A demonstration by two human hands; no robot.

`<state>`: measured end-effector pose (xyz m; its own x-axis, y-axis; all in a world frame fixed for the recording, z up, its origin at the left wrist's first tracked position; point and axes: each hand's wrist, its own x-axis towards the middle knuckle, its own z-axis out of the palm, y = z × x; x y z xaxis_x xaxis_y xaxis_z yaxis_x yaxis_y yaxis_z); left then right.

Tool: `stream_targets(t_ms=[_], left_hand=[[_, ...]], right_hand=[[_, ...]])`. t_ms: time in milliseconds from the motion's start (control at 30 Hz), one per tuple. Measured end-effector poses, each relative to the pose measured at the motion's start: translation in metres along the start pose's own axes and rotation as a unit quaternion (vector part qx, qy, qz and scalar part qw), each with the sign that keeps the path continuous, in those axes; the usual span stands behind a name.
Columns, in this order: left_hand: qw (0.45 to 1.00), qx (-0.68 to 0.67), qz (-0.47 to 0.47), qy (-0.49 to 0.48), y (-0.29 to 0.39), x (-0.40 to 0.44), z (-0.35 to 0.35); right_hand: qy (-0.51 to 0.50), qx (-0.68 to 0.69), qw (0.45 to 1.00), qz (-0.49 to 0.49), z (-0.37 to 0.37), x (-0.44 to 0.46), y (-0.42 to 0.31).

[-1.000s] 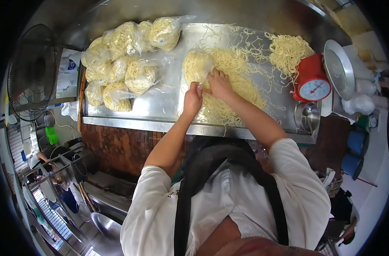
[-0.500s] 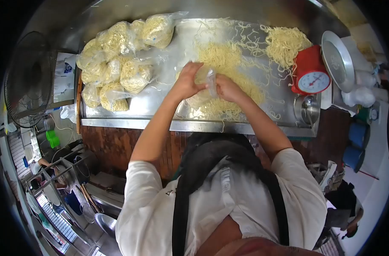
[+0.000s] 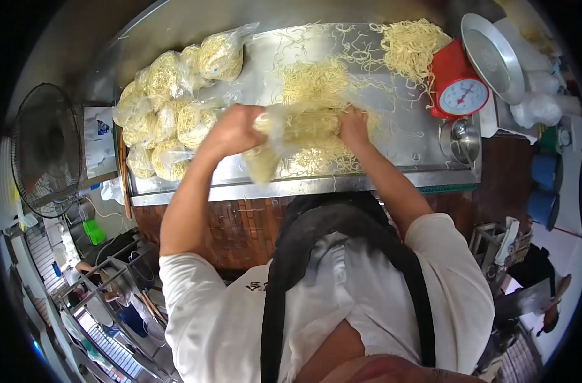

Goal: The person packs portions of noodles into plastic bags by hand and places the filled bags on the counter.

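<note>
A clear plastic bag (image 3: pixel 307 124), smeared by motion, stretches sideways between my two hands over the metal table. My left hand (image 3: pixel 238 129) is closed on its left end, where a pale yellow bulge hangs; it looks like noodles inside. The fingers of my right hand (image 3: pixel 355 126) grip the other end of the bag. Loose yellow noodles (image 3: pixel 313 83) lie behind and beneath the bag, partly seen through the plastic. Left of my left hand sits a group of filled noodle bags (image 3: pixel 198 122).
A red dial scale (image 3: pixel 460 92) stands on the right, with a round metal pan (image 3: pixel 493 59) beside it and a heap of noodles (image 3: pixel 413 48) to its left. A metal bowl (image 3: pixel 463 142) rests at the right front corner. A fan (image 3: pixel 47 150) stands far left.
My hands have moved apart, the left one leftward and the right one slightly right. The bag, formerly bunched upright between them, is now drawn out sideways. The whole view has shifted a little.
</note>
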<state>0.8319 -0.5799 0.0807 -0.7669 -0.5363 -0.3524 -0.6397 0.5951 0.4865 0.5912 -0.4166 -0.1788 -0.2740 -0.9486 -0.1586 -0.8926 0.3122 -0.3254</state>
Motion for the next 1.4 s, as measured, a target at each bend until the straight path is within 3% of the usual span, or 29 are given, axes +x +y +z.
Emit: stream_targets(t_ms=[100, 133, 200, 233, 300, 367, 467, 500, 567, 633, 700, 800, 833, 900, 933, 967, 1033, 1100, 1200, 1233, 1267, 1333, 1367, 1400], left_hand=[[0.997, -0.048, 0.037, 0.046, 0.017, -0.049, -0.051], [0.998, -0.004, 0.037, 0.042, 0.015, -0.057, -0.058], [0.994, -0.022, 0.083, 0.065, 0.014, -0.069, -0.065], [0.991, -0.002, 0.118, 0.070, 0.013, -0.069, -0.066], [0.979, 0.035, 0.182, 0.081, 0.005, -0.068, -0.066], [0.971, 0.109, 0.187, 0.104, -0.002, -0.055, -0.040], [0.958, 0.195, 0.155, 0.139, -0.030, -0.017, 0.050], [0.958, 0.188, 0.125, 0.179, -0.042, -0.007, 0.089], [0.957, 0.102, 0.042, 0.267, -0.054, 0.004, 0.158], [0.943, -0.031, -0.047, 0.328, -0.027, -0.008, 0.194], [0.931, -0.077, -0.091, 0.345, 0.000, -0.022, 0.220], [0.930, -0.120, -0.108, 0.330, -0.018, -0.005, 0.251], [0.914, -0.119, -0.075, 0.381, -0.030, 0.008, 0.258], [0.919, -0.184, -0.109, 0.331, -0.026, 0.012, 0.229], [0.919, -0.216, -0.123, 0.305, -0.019, 0.011, 0.211], [0.911, -0.217, -0.068, 0.344, -0.008, 0.008, 0.200], [0.911, -0.248, -0.041, 0.327, 0.019, -0.013, 0.187], [0.909, -0.257, -0.001, 0.327, 0.043, -0.024, 0.176], [0.888, -0.281, -0.064, 0.358, 0.017, -0.014, 0.143], [0.865, -0.356, -0.109, 0.336, 0.006, -0.016, 0.130], [0.833, -0.429, -0.153, 0.314, -0.007, -0.018, 0.118], [0.824, -0.457, -0.085, 0.325, -0.036, -0.019, 0.131], [0.871, -0.409, -0.110, 0.248, -0.044, -0.024, 0.132], [0.916, -0.293, -0.042, 0.271, -0.043, -0.020, 0.138]], right_hand=[[-0.014, -0.031, 0.999, 0.033, -0.016, 0.010, 0.042], [0.038, 0.112, 0.986, 0.118, -0.001, 0.019, 0.064], [0.134, 0.141, 0.970, 0.145, 0.020, 0.031, 0.112], [0.177, 0.029, 0.980, 0.086, 0.020, 0.031, 0.135], [0.033, 0.036, 0.985, 0.167, -0.016, 0.035, 0.167], [-0.124, -0.161, 0.979, 0.001, -0.014, 0.060, 0.229], [-0.324, -0.149, 0.934, -0.010, -0.147, 0.049, 0.119], [-0.217, -0.114, 0.967, -0.065, -0.168, 0.036, 0.079], [-0.140, -0.051, 0.987, -0.063, -0.171, 0.027, 0.017], [-0.094, -0.143, 0.961, -0.219, -0.142, 0.016, -0.034], [-0.039, -0.089, 0.948, -0.302, -0.072, 0.008, -0.051], [-0.022, -0.076, 0.934, -0.349, 0.013, 0.023, -0.058], [-0.073, -0.039, 0.944, -0.320, 0.013, 0.034, -0.065], [-0.180, 0.038, 0.948, -0.258, 0.011, 0.043, -0.083], [-0.197, 0.193, 0.939, -0.206, 0.011, 0.047, -0.091], [-0.208, 0.342, 0.904, -0.148, 0.007, 0.051, -0.100], [-0.170, 0.419, 0.890, -0.062, -0.005, 0.055, -0.120], [-0.081, 0.284, 0.955, -0.012, -0.047, 0.045, -0.144], [-0.066, 0.334, 0.922, -0.185, -0.035, 0.029, -0.127], [-0.060, 0.349, 0.904, -0.241, -0.033, 0.023, -0.122], [-0.045, 0.312, 0.921, -0.231, -0.040, 0.016, -0.109], [-0.016, 0.235, 0.950, -0.205, -0.057, -0.005, -0.076], [-0.048, 0.252, 0.955, -0.149, -0.053, -0.014, -0.074], [-0.078, 0.267, 0.956, -0.091, -0.047, -0.021, -0.071]])
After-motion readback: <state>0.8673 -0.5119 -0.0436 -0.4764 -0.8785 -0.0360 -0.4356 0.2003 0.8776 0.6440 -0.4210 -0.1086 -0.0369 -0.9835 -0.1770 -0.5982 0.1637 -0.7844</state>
